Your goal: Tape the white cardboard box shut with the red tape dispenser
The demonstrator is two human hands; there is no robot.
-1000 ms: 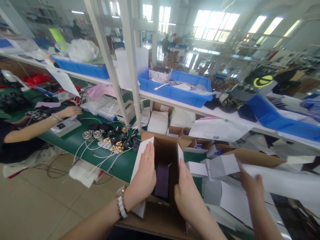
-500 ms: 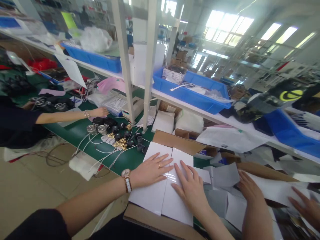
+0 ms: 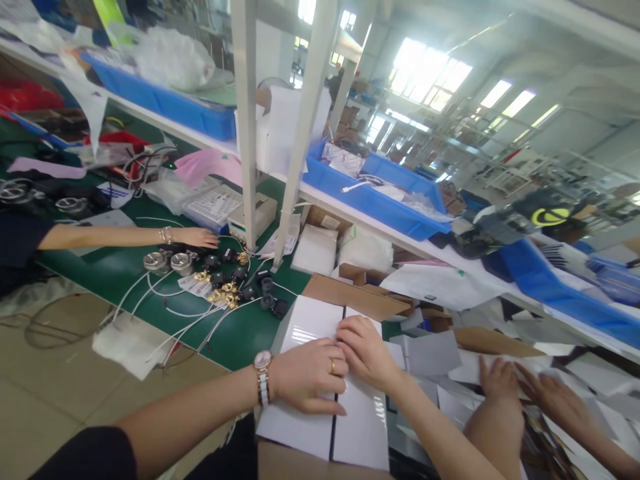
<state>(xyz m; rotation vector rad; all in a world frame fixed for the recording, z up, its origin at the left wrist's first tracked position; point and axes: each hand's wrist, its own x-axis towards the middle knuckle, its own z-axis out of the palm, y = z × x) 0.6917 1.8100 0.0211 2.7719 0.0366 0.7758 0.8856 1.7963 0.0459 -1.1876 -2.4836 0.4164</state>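
A cardboard box (image 3: 353, 296) stands in front of me with its two white glossy top flaps (image 3: 300, 330) folded shut. My left hand (image 3: 309, 375) lies on the left flap, fingers curled at the seam between the flaps. My right hand (image 3: 367, 351) rests on the right flap with its fingers bent at the same seam, touching my left hand. Neither hand has anything in it that I can make out. A watch (image 3: 261, 378) is on my left wrist.
A co-worker's two hands (image 3: 520, 390) handle flat white cartons (image 3: 430, 353) on the right. Another person's arm (image 3: 125, 235) reaches over the green table (image 3: 120, 270) toward black and brass parts (image 3: 223, 280) with white cables. Blue bins (image 3: 370, 197) sit on the shelf above.
The box flaps stood open a second ago, then my hands pressed them flat. Now my fingers have curled in at the seam. The view has shifted right and closer.
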